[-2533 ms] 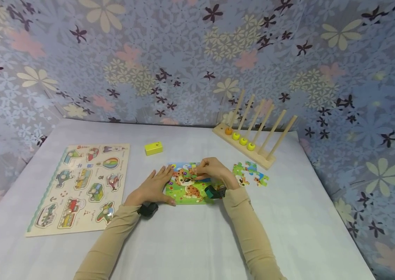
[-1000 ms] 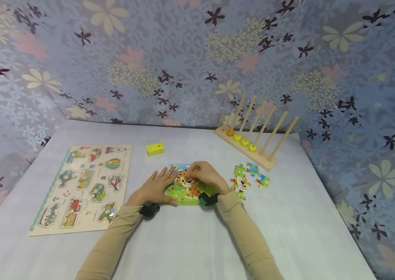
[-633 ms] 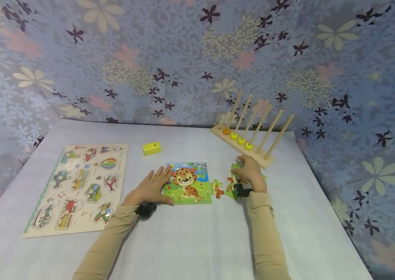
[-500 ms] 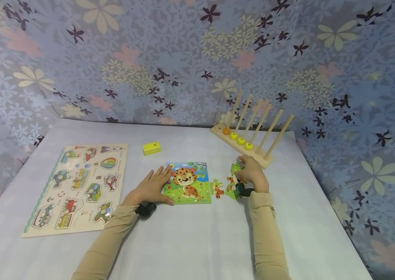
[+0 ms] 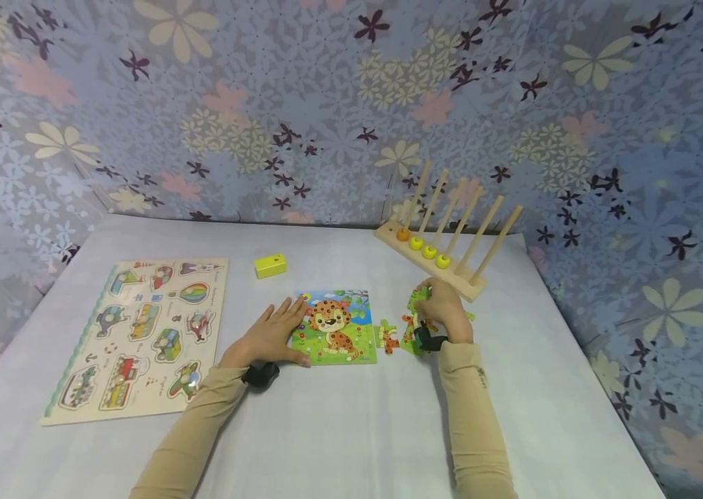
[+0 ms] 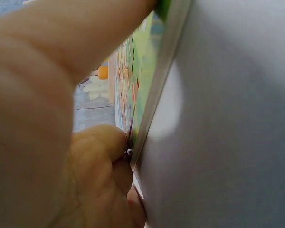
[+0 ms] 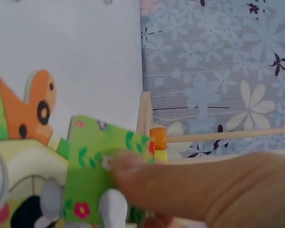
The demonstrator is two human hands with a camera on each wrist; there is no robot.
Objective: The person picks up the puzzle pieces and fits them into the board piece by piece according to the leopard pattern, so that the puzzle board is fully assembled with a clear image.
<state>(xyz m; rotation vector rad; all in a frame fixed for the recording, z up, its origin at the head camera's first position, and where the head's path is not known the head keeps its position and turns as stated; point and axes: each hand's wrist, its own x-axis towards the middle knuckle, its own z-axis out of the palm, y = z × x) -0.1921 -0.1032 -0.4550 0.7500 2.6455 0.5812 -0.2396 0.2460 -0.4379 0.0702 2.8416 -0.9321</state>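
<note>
My left hand (image 5: pixel 273 336) lies spread over the left edge of a square leopard puzzle (image 5: pixel 334 326), thumb at its near corner. In the left wrist view the left thumb and fingers lie along the puzzle's edge. My right hand (image 5: pixel 445 308) is over the loose jigsaw pieces, right of the puzzle. In the right wrist view its thumb presses on a green flowered jigsaw piece (image 7: pixel 88 173), with a fingertip showing below; the piece is pinched and partly covered. A spotted orange piece (image 7: pixel 40 104) lies beside it. Another loose piece (image 5: pixel 387 337) lies at the puzzle's right side.
Behind the right hand a wooden peg rack (image 5: pixel 388 232) carries an orange bead and several yellow ones. A yellow block (image 5: pixel 270 266) lies behind the puzzle. On the left is a large wooden vehicle puzzle board (image 5: pixel 139 339). A flowered cloth wall (image 5: pixel 326 104) closes off the back.
My right hand has left the top of the leopard puzzle and moved right to the loose pieces, where it now pinches a green one. My left hand stays on the puzzle's edge.
</note>
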